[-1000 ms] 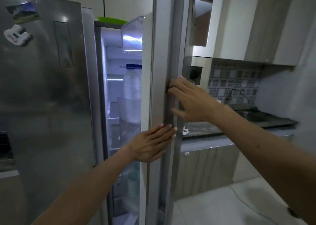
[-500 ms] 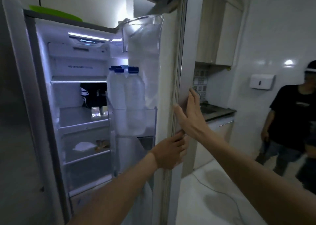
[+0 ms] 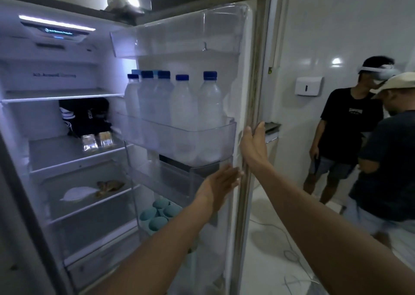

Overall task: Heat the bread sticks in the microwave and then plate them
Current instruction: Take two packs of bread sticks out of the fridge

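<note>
Evidently the fetching step is in hand; the fridge door (image 3: pixel 238 74) stands wide at centre frame; the left hand (image 3: pixel 219 186) lies flat, fingers straight, against its inner edge, and the right hand (image 3: pixel 253 147) rests on the outer edge, fingers extended, clamped on nothing. Brownish food on a white plate (image 3: pixel 77 193) sits on a lower-left shelf, probably the bread sticks (image 3: pixel 110 186), though I cannot tell; next, one hand must leave the door and reach there.
</note>
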`<control>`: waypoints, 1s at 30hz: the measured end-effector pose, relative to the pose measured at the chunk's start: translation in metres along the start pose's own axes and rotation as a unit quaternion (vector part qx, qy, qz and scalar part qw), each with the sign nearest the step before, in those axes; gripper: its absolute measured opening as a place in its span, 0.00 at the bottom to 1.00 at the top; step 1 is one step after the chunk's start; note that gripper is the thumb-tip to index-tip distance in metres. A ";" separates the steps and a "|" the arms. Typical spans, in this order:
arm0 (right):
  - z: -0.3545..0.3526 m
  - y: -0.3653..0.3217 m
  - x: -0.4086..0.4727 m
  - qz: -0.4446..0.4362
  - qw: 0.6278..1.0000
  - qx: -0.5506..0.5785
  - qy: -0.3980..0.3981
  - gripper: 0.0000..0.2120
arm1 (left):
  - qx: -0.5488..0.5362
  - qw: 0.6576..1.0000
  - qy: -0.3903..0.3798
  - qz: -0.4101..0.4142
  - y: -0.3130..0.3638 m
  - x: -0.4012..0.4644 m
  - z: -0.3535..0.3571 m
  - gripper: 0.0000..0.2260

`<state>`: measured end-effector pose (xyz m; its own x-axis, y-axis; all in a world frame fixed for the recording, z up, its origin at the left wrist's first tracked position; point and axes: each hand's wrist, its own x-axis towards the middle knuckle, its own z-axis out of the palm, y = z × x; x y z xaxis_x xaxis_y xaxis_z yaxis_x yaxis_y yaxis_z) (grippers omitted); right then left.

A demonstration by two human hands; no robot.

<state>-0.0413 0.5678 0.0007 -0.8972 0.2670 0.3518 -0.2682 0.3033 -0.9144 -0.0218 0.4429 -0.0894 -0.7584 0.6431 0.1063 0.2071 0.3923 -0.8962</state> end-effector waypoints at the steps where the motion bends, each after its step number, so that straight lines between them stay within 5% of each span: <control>1: -0.003 0.000 0.006 0.016 1.000 0.002 0.000 0.31 | -0.004 1.000 -0.011 0.001 -0.001 0.003 -0.001 0.29; 17: -0.052 0.003 0.036 0.042 0.992 -0.058 -0.102 0.34 | -0.020 0.999 -0.043 0.019 -0.004 0.035 -0.015 0.29; 21: -0.036 -0.022 0.011 -0.099 0.993 -0.056 -0.009 0.32 | -0.114 0.992 0.057 0.018 -0.009 0.005 0.001 0.34; 25: 0.004 -0.067 -0.017 -0.306 0.950 -0.020 0.059 0.27 | -0.121 0.986 0.111 0.036 -0.017 -0.062 0.032 0.31; 30: 0.093 -0.110 -0.052 -0.476 0.879 -0.012 -0.013 0.21 | -0.161 0.981 0.102 0.025 -0.042 -0.141 0.091 0.28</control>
<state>0.0025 0.4358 0.0639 -0.2773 -0.1395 0.9506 -0.8954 0.3963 -0.2030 0.0199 0.2760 -0.1060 -0.6101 0.7718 0.1794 0.4494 0.5234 -0.7239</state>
